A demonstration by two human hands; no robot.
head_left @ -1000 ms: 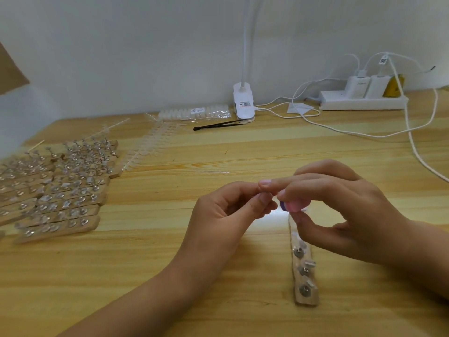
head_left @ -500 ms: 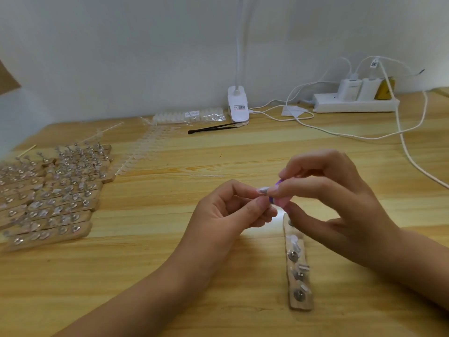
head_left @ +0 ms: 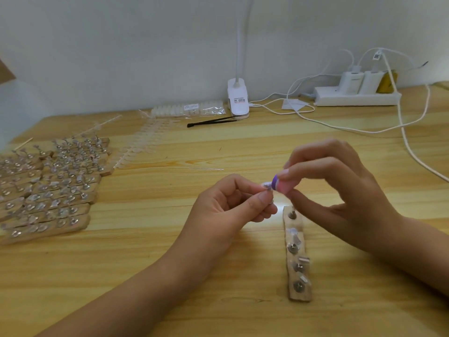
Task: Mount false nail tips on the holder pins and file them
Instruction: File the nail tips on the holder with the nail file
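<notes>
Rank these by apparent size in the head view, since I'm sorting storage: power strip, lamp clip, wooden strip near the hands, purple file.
1. wooden strip and power strip: they look alike; the wooden one is nearer, so unranked.
2. lamp clip.
3. purple file, smallest.

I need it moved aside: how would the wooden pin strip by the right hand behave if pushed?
The wooden pin strip looks stiff and lies flat, so it would probably slide on the table, not roll or tip. Thin and narrow, it is likely light. Its upright pins could catch on a careless grip.
</notes>
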